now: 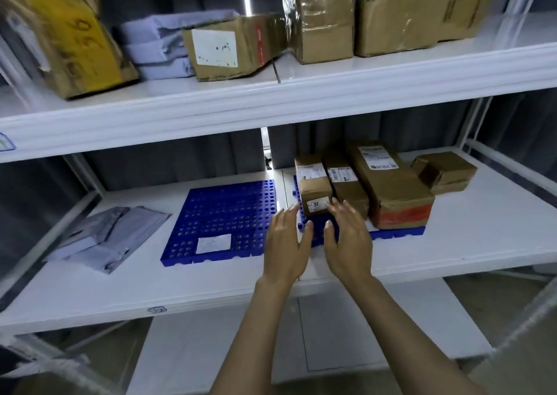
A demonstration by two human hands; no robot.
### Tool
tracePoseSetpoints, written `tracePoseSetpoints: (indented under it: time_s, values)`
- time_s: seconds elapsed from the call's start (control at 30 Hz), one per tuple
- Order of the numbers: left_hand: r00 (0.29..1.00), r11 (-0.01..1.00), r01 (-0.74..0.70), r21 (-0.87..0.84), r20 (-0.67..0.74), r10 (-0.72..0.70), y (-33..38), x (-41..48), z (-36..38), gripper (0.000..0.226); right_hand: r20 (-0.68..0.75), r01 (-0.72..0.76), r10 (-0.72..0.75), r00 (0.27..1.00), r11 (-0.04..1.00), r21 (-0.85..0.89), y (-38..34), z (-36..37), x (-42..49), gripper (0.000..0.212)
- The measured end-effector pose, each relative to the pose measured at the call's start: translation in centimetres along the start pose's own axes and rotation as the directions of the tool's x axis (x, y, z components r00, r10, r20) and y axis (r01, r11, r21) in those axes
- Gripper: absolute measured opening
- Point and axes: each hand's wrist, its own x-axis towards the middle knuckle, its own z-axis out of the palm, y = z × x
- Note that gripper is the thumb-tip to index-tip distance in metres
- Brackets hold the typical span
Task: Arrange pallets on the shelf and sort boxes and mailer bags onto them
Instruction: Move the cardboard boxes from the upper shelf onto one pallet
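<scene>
Place: a parcel storeroom or sorting room, I'd say.
Shelving: white shelves [271, 105] in open tiers right before me.
Stock: taped cardboard boxes [391, 189] bearing printed shipping labels [381, 158]; grey mailer bags [105, 238] in stacks.
Fittings: blue perforated pallets [223, 213] on the tier I face.

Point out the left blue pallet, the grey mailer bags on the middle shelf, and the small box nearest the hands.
left blue pallet [223, 210]: head view, bare grid centre.
grey mailer bags [111, 238]: head view, top bag's middle.
small box [315, 188]: head view, brown top face.
</scene>
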Motion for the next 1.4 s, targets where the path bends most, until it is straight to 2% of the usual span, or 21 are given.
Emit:
tracePoseSetpoints:
  time_s: [0.17,0.3,0.43,0.53,0.63,0.77,0.9,0.97,1.07,1.17,1.27,1.33,1.4]
  values:
    - [0.952,0.938,-0.295,0.182,-0.026,0.304,3.4,-1.2,-5.3,0.048,-0.164,0.175,-0.184,0.969,0.982,-0.064,-3.5,-4.7,-0.2,0.046]
    - [0.845,0.842,-0.492,0.219,-0.111,0.523,7.9,-0.7,-9.7,0.052,-0.319,0.291,-0.309,0.896,0.951,-0.103,-6.6,-9.3,1.4,0.043]
    - [0.74,0.764,-0.585,0.274,-0.206,0.64,12.7,1.0,-13.8,0.051,-0.409,0.326,-0.367,0.835,0.93,-0.169,-9.9,-13.7,4.4,0.041]
    - [0.711,0.753,-0.589,0.295,-0.255,0.656,15.0,2.5,-16.3,0.051,-0.441,0.334,-0.378,0.814,0.926,-0.178,-12.2,-16.3,6.5,0.041]
    - [0.713,0.763,-0.548,0.343,-0.284,0.641,15.6,4.4,-17.7,0.053,-0.435,0.336,-0.381,0.816,0.925,-0.178,-13.9,-17.0,8.1,0.043]
    - [0.764,0.792,-0.443,0.42,-0.284,0.578,15.2,6.5,-18.2,0.059,-0.368,0.361,-0.402,0.838,0.915,-0.178,-15.9,-16.2,9.8,0.042]
    - [0.792,0.847,-0.34,0.408,-0.361,0.492,14.0,8.4,-18.6,0.049,-0.306,0.424,-0.445,0.841,0.895,-0.136,-17.6,-14.6,11.7,0.042]
    - [0.819,0.905,-0.239,0.352,-0.428,0.383,13.7,9.8,-19.3,0.051,-0.28,0.438,-0.448,0.849,0.893,-0.099,-18.5,-13.8,13.0,0.043]
    - [0.876,0.969,-0.048,0.244,-0.455,0.158,13.1,11.6,-20.2,0.068,-0.233,0.429,-0.434,0.87,0.9,-0.074,-19.6,-12.5,14.8,0.041]
    - [0.92,0.988,0.058,0.144,-0.392,0.003,13.0,13.3,-20.8,0.088,-0.176,0.439,-0.441,0.88,0.897,-0.053,-20.7,-10.9,16.7,0.039]
    - [0.94,0.992,0.103,0.072,-0.333,-0.073,13.2,14.2,-21.0,0.089,-0.123,0.404,-0.401,0.908,0.915,-0.001,-21.5,-9.3,17.4,0.035]
    - [0.933,0.989,0.103,0.102,-0.354,-0.06,13.1,14.3,-20.7,0.084,-0.152,0.385,-0.377,0.913,0.922,0.026,-21.4,-8.6,17.4,0.032]
    - [0.923,0.987,0.093,0.13,-0.383,-0.036,13.0,14.2,-20.5,0.081,-0.288,0.379,-0.332,0.898,0.917,0.127,-21.5,-8.7,17.7,0.036]
